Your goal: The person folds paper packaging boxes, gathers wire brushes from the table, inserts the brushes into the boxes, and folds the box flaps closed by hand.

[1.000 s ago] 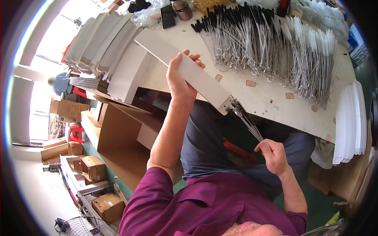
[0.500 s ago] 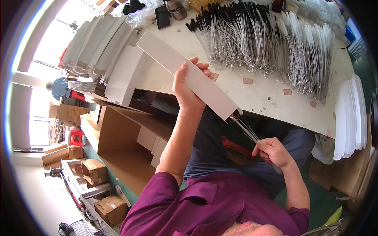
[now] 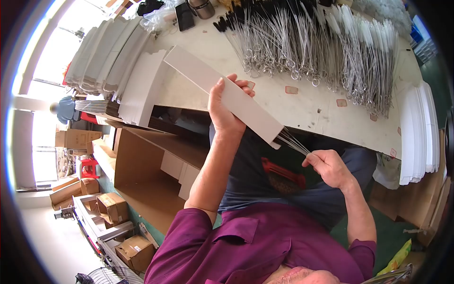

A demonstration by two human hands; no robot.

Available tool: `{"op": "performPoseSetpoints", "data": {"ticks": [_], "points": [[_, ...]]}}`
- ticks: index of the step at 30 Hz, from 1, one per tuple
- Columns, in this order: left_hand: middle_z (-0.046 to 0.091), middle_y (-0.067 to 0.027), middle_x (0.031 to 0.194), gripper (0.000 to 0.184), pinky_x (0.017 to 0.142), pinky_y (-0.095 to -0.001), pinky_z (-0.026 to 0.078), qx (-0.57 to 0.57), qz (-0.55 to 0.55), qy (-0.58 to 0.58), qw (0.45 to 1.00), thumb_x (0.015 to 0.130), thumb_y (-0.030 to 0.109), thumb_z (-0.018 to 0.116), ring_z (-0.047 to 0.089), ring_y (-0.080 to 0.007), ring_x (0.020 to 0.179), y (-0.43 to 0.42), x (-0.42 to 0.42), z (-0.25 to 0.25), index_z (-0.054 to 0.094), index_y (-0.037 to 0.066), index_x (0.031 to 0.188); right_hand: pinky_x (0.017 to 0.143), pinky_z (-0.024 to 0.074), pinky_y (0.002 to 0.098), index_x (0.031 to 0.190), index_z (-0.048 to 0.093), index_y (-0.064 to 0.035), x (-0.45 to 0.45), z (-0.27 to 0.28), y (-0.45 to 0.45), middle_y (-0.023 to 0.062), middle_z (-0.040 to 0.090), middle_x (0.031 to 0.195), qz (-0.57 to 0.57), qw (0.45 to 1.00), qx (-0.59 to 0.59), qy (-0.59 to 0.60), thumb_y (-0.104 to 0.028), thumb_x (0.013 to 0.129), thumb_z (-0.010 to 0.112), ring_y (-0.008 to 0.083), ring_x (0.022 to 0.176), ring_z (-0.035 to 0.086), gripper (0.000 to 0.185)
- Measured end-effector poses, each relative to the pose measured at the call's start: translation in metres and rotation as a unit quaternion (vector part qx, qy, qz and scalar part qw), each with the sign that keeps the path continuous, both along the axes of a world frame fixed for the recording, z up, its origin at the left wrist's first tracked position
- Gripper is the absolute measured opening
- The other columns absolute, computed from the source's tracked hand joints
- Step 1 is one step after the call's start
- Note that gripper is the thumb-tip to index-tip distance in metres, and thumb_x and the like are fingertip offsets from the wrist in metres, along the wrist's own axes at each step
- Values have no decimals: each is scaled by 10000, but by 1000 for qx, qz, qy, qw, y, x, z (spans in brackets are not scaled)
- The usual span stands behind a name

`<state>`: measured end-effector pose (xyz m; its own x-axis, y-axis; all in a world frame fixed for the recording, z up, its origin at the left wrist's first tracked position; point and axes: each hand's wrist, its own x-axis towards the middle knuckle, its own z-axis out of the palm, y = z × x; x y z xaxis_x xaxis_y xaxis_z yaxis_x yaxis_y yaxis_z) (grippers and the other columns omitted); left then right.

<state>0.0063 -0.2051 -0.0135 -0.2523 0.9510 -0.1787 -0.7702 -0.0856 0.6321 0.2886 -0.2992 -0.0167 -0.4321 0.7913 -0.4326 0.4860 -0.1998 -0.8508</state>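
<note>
My left hand is wrapped round a long white box, held slanting over the table's near edge. Several thin wire brushes stick out of the box's lower right end; only their metal stems show, the bristles being inside. The fingers of my right hand are closed on the outer ends of these stems. Beyond the box, many black-tipped brushes lie in a row on the table, with white-tipped brushes to their right.
White flat boxes are stacked at the left, and more white pieces at the right edge. A phone and a metal flask are at the back. A large open carton stands left of my legs. Another person is far left.
The brushes have gone from outside the box's end to mostly inside it. My right hand has moved up toward the box, still closed on the stems. The box has shifted slightly right and down.
</note>
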Motion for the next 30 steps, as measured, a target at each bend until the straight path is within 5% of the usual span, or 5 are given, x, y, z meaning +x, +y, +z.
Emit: {"op": "performPoseSetpoints", "data": {"ticks": [12,15,17,21,30], "points": [[682,-200,1005,507,862,-467,552,8,-82,107,991,1051,446,509,671,-300,911,-53,51,-26,531,-15,1262,853,536,327,1195,639,62,-37,-19,18,137,727,997,-115,984,63,122,-451,976,739,158,932,676,566],[696,-83,999,432,881,-364,565,-64,-405,388,826,1007,294,669,696,-193,980,-75,21,-13,620,-70,1235,804,546,340,1100,672,64,-15,-14,20,146,736,946,-116,984,30,132,-441,922,805,157,876,679,552],[730,-120,991,286,798,-362,596,98,-391,595,695,923,106,746,725,-244,813,-106,15,3,664,-48,1149,758,551,349,1030,686,62,0,-10,22,149,734,890,-80,994,73,32,-438,901,822,158,825,677,535],[616,-242,1308,646,1064,-494,477,352,-217,794,447,782,236,828,593,-424,1213,-95,27,52,582,-24,1319,725,547,354,1019,681,62,-6,2,22,171,719,847,-15,999,33,14,-426,878,829,179,802,679,529],[639,-118,882,562,675,-454,561,292,-298,782,463,709,220,852,696,-332,802,-71,24,-6,588,32,1168,778,545,422,1219,671,5,-15,33,19,203,717,933,40,966,227,-116,-355,898,790,360,854,695,497]]}}
